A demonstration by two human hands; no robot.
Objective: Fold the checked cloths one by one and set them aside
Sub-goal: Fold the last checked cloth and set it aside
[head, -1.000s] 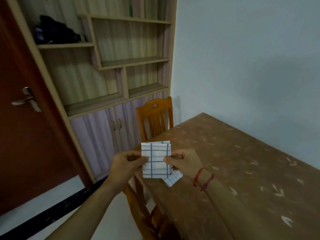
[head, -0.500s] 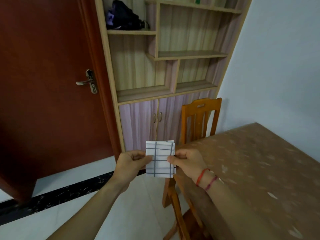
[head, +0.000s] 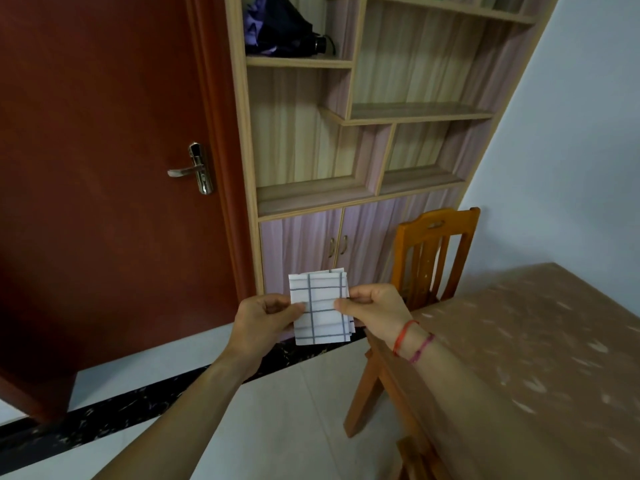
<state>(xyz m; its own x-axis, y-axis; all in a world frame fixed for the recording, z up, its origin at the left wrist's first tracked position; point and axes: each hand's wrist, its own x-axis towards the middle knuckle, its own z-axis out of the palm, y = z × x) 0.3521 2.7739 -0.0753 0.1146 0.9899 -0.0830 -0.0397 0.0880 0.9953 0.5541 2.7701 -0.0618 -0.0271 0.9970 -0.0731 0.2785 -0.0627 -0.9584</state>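
- White checked cloth [head: 320, 308] w/ dark grey grid lines, folded to a small upright rectangle; several layers show at its top and R edge
- cloth is held up in the air btwn both hands, over the pale tiled floor [head: 294, 410], in front of the lilac cupboard doors [head: 311, 244]; it touches no furniture
- L hand [head: 263, 320]: thumb on the cloth's front at the L edge, fingers curled behind, clamped on the cloth
- R hand [head: 374, 306]: thumb and forefinger pinch the R edge at mid-height; other fingers curled in
- R wrist wears a red string bracelet [head: 403, 336] and a pink one [head: 420, 348] just beside it
- brown patterned table [head: 536, 341] lies to the R, under the R forearm
- orange wooden chair [head: 433, 258] stands at the table's far end, near the cupboard
- light wood shelf unit [head: 346, 133] above the cupboard doors; dark bundle [head: 280, 29] on its top L shelf, can't tell what it is
- dark red door [head: 104, 168] w/ metal lever handle [head: 194, 171] on the L
- black marbled strip [head: 138, 403] runs across the floor
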